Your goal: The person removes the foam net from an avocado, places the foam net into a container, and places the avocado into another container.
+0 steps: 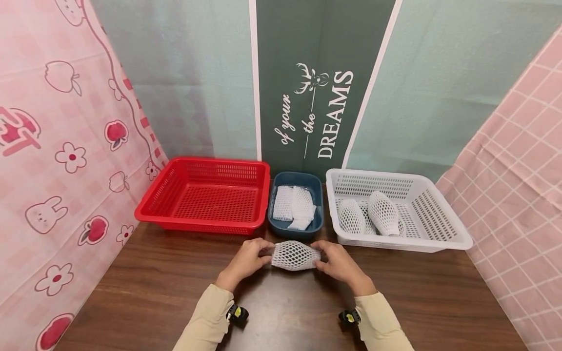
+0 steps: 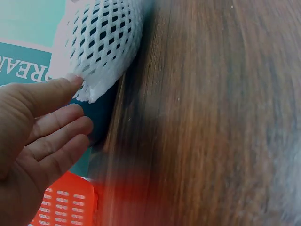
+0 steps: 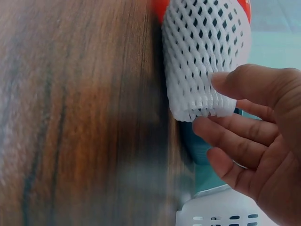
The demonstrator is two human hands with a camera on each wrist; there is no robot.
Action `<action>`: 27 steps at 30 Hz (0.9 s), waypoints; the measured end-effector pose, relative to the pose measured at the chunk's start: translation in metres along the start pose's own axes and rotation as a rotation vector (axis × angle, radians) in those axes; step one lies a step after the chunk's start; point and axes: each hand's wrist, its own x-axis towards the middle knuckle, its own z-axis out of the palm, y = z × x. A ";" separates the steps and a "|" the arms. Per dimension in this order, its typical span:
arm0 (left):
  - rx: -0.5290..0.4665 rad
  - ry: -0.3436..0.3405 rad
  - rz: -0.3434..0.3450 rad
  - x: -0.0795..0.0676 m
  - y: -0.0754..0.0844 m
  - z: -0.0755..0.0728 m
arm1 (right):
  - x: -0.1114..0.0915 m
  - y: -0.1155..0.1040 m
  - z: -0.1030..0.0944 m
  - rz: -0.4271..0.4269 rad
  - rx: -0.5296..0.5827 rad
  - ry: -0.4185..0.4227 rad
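Note:
A white foam fruit net (image 1: 295, 256) bulges in the middle, held lengthwise just above the wooden table; what fills it, if anything, I cannot tell. My left hand (image 1: 245, 261) pinches its left end with thumb and fingers. At its right end my right hand (image 1: 341, 264) does the same. In the left wrist view the thumb lies on the gathered tip of the net (image 2: 106, 42). The right wrist view shows the net's wider end (image 3: 202, 61) between the thumb and index finger, the other fingers loosely bent.
Behind the hands stands a blue bin (image 1: 321, 214) with flat foam nets (image 1: 293, 204). A red basket (image 1: 202, 225) is on the left. The white basket (image 1: 395, 243) on the right holds several netted items (image 1: 383, 212). Curtains (image 1: 197, 87) hang around the wooden table (image 1: 290, 312).

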 end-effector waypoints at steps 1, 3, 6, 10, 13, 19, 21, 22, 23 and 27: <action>-0.009 0.005 0.005 0.000 0.001 0.001 | 0.000 0.000 0.000 -0.004 0.001 0.007; -0.027 0.014 0.003 0.001 0.002 0.002 | 0.000 0.001 0.002 -0.008 -0.004 0.018; -0.060 0.016 -0.014 0.001 0.003 0.005 | 0.001 0.000 0.003 -0.007 -0.010 0.029; -0.050 0.026 -0.027 0.002 0.005 0.009 | 0.001 -0.001 0.004 -0.002 -0.010 0.039; -0.013 0.044 0.000 0.003 0.006 0.011 | 0.001 -0.003 0.004 0.004 -0.012 0.045; -0.020 0.057 0.025 0.005 0.008 0.014 | 0.002 -0.005 0.004 0.011 -0.029 0.054; -0.030 0.054 0.009 0.006 0.009 0.015 | 0.002 -0.005 0.004 0.009 -0.034 0.057; -0.035 0.053 0.001 0.006 0.009 0.015 | 0.003 -0.006 0.004 0.008 -0.036 0.058; -0.045 0.052 -0.009 0.006 0.010 0.015 | 0.003 -0.006 0.004 0.007 -0.036 0.059; -0.063 0.056 -0.023 0.008 0.013 0.016 | 0.003 -0.006 0.004 0.011 -0.041 0.059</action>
